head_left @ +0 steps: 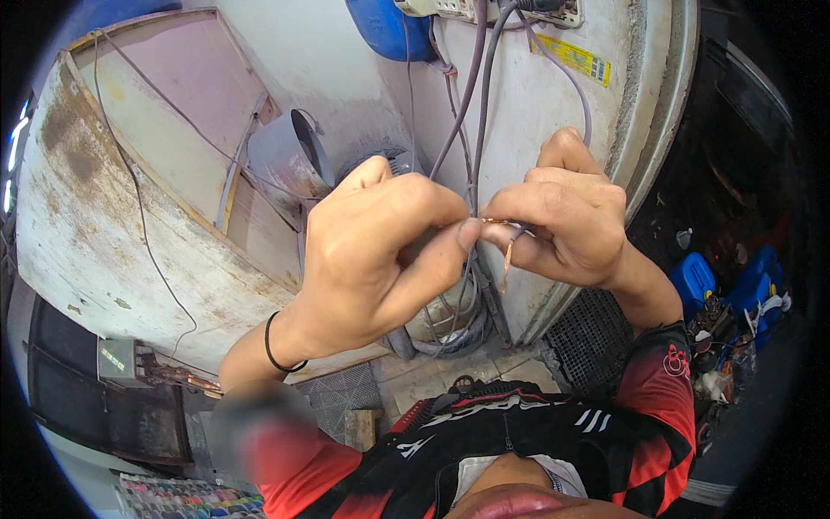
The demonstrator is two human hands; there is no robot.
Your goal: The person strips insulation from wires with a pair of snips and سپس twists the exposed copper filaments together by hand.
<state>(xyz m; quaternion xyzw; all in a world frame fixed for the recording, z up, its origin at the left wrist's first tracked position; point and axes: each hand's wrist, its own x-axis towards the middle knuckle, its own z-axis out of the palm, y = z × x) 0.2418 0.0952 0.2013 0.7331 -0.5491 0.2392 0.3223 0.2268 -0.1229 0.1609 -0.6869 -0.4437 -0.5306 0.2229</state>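
Close together in the middle of the view, my two hands pinch a copper wire. My left hand [385,251] is closed, its thumb and forefinger pressed together at the left end of the bare strands. Thumb and forefinger of my right hand [562,212] are also closed, gripping the same copper just to the right. A short stretch of twisted copper wire [494,221] shows between the fingertips. Below the right fingers hangs a second bare copper end [507,257], coming out of dark insulation [518,233]. The rest of the wire is hidden by my fingers.
Dark cables [484,112] hang from a socket board [553,10] on the white wall ahead. A blue container [389,30] is beside it. At left stand a rusty white panel [130,216] and grey bucket [281,156]. Blue jugs [692,281] and clutter lie right.
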